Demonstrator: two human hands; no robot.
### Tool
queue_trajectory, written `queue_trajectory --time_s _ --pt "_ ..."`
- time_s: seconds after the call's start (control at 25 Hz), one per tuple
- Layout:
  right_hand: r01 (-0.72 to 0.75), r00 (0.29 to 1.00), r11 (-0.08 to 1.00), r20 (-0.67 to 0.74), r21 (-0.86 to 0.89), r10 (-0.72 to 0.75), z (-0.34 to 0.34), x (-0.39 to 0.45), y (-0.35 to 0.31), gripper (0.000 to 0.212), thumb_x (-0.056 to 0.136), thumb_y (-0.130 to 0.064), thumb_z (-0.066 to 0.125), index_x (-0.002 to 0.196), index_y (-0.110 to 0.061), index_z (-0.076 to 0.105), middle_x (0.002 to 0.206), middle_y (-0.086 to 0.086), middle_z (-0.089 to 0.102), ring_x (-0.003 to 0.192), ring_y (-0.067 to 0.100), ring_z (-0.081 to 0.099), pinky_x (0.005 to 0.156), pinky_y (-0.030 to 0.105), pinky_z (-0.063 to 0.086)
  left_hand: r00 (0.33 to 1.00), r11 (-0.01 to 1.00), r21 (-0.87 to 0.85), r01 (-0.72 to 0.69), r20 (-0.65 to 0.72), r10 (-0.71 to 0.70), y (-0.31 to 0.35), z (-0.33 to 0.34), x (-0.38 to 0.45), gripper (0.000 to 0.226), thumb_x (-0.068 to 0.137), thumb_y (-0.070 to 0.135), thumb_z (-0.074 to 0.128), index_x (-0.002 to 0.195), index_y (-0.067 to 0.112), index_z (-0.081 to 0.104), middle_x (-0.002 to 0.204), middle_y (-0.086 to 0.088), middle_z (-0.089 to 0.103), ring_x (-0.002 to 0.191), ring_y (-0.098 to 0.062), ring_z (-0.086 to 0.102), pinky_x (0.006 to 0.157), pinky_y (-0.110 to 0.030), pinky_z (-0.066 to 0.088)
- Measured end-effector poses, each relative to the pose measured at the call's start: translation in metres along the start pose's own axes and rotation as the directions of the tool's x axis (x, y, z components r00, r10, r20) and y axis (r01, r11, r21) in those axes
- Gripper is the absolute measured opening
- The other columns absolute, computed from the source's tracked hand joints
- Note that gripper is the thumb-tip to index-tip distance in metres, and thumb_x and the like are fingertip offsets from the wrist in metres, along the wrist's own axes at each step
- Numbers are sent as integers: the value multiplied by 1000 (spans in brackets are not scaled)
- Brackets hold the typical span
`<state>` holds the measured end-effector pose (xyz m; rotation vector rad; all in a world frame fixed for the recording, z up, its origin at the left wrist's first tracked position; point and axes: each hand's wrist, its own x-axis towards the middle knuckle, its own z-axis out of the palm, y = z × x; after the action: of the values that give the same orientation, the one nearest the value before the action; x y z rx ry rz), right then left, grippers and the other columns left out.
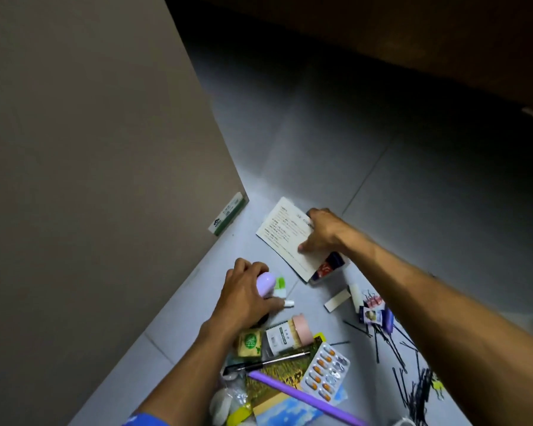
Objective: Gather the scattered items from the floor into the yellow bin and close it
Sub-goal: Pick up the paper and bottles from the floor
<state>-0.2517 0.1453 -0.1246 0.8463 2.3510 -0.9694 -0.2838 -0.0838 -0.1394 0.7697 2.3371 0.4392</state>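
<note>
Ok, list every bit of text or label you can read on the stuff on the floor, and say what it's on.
Nothing can be quoted letter for letter.
White leaflet under the right hand: printed lines, too small.
Green-and-white box by the wall: logo and text, blurred.
White sachet: label unreadable.
Green-stamped packet: round mark, illegible.
Yellow-green book: large cover characters, partly hidden.
</note>
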Motion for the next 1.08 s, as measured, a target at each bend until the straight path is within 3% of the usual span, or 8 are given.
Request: queue_trajectory --time_s 0.08,0.24,0.4,0.52,0.68,0.84,1.0,1.08 --pt "-49 998 994 52 98 44 15 -20 10 41 73 -26 82 105 -14 60 110 6 67 91 22 67 82 36 58 998 999 40 -31 58 29 2 -1 -4 61 64 43 81 116 33 51 111 6 42 103 -19 43 80 -30 39" --pt "-70 995 920 88 387 39 26 -77 42 29 80 -19 78 104 -20 61 101 -2 70 84 16 70 71 30 59 997 979 187 -77 31 73 18 2 -10 41 64 24 70 101 27 52 99 1 61 90 -27 58 62 -30 40" --pt "-193 972 486 233 852 -21 27 -141 76 37 79 -7 77 113 -12 64 107 10 75 92 28 73 77 41 60 983 992 -15 121 -138 -122 33 -3 -17 30 63 33 72 85 25 55 86 2 62 74 -21 57 56 -27 41" --pt "-354 923 335 384 873 -28 65 -176 76 44 78 -1 75 119 -8 59 107 15 74 96 33 72 76 42 60 972 944 -278 179 -100 -213 41 -16 -25 28 55 33 76 75 25 58 75 7 62 64 -10 56 52 -23 36" --pt "-375 927 170 367 911 77 113 -191 56 44 83 11 64 122 -9 60 111 16 72 98 33 70 82 45 57 937 754 -556 350 215 -277 42 4 -49 13 67 13 74 78 16 68 76 -1 70 52 -4 61 48 -15 45" --pt "-360 932 74 356 930 59 115 -193 59 41 86 12 59 123 -7 58 117 20 69 107 38 66 93 50 52 880 529 -710 464 301 -368 53 20 -64 17 76 14 67 91 8 70 82 -7 76 71 -18 70 58 -23 53" --pt "-278 960 -53 278 959 -6 84 -211 94 52 80 3 66 130 -9 53 120 22 67 108 39 66 85 48 57 922 435 -813 386 320 -219 106 17 -70 24 75 11 68 99 9 69 89 -14 76 85 -30 72 80 -41 60" --pt "-151 989 -70 151 986 -6 56 -238 117 58 78 2 69 132 -8 51 123 22 66 108 39 66 80 43 58 957 456 -844 282 281 -71 149 16 -74 23 72 7 66 95 7 68 82 -12 74 75 -28 71 69 -38 60"
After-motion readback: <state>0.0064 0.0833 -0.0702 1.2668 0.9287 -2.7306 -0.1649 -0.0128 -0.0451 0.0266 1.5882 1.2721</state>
